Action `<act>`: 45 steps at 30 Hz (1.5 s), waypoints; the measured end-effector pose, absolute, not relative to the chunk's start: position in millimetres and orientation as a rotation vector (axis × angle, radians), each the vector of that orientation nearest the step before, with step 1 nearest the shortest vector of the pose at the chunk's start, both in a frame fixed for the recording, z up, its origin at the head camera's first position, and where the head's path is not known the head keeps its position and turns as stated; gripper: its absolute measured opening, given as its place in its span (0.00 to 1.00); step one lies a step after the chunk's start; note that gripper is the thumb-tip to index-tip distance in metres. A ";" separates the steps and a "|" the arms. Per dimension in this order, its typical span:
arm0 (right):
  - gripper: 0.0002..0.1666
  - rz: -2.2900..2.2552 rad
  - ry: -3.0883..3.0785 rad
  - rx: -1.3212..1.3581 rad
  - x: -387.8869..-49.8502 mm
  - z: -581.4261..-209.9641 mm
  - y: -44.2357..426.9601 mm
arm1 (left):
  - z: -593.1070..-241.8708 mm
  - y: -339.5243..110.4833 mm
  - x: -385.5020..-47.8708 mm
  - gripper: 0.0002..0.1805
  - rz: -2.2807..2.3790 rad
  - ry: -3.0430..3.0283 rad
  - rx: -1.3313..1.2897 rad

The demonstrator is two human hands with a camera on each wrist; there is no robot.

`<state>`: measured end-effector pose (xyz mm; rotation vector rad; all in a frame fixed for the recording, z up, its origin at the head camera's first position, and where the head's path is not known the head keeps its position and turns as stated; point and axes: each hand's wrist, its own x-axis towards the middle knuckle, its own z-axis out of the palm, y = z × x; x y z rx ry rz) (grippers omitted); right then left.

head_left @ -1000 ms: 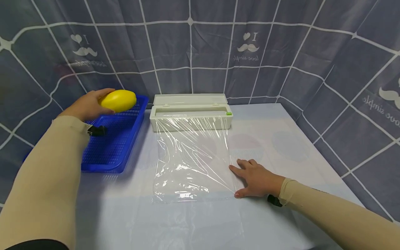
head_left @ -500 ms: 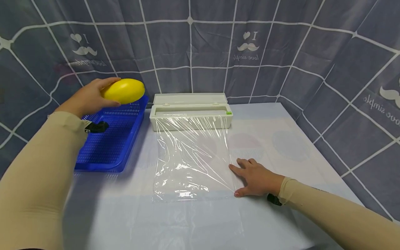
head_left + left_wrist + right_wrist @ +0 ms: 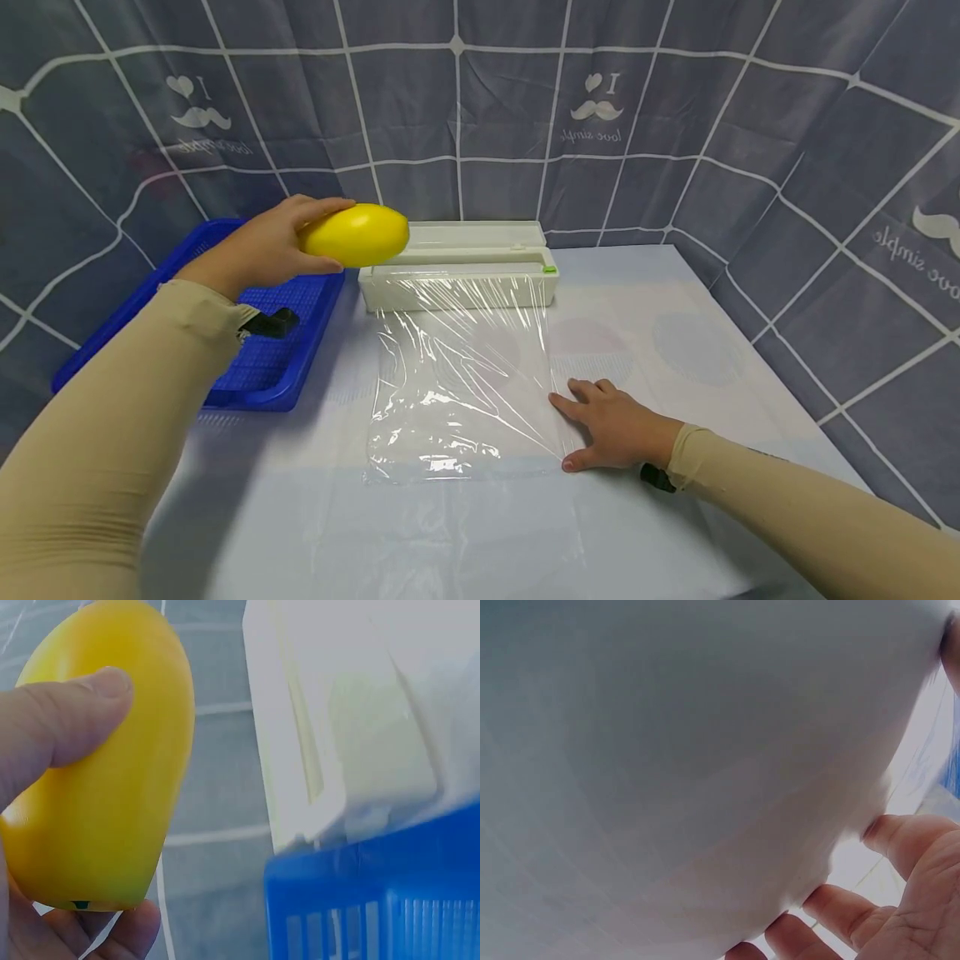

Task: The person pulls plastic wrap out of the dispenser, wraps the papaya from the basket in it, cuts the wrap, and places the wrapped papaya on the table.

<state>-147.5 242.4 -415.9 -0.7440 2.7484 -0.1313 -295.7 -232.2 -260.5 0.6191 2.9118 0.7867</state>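
Note:
My left hand (image 3: 264, 248) grips a smooth yellow mango (image 3: 358, 235) in the air, between the basket and the cling film box. In the left wrist view the thumb lies across the mango (image 3: 112, 787), with fingertips below and a small dark green mark at its lower end. A sheet of cling film (image 3: 461, 392) runs from the white cling film box (image 3: 461, 292) over the table toward me. My right hand (image 3: 617, 427) has its fingers spread on the table, thumb and forefinger touching the sheet's right edge. The right wrist view shows those fingertips (image 3: 840, 907) against the pale surface.
The blue plastic basket (image 3: 288, 379) stands at the left, partly behind my left arm. The box's lid (image 3: 480, 234) is raised at the back. A grey checked curtain (image 3: 502, 108) bounds the back and right of the white-covered table (image 3: 450, 542).
My left hand has carried the mango from above the basket rightward, first rising, then sinking slightly, to the box's left end. The basket shifted slightly. My right hand stays in place.

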 end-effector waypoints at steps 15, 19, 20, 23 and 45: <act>0.59 -0.115 2.748 -0.760 -149.5 -418.8 244.4 | -287.9 -176.0 -271.0 0.44 0.768 2.819 0.877; 0.59 -0.116 2.746 -0.763 -149.9 -418.6 244.1 | -299.2 -163.0 -265.3 0.45 0.747 2.801 0.921; 0.59 -0.117 2.746 -0.762 -149.9 -418.4 244.0 | -302.2 -159.6 -263.9 0.45 0.743 2.795 0.932; 0.59 -0.112 2.745 -0.761 -150.1 -418.2 243.5 | -312.2 -150.9 -260.8 0.45 0.734 2.781 0.971; 0.59 -0.112 2.739 -0.750 -148.5 -415.9 242.8 | -381.2 -112.4 -248.8 0.45 0.708 2.708 0.945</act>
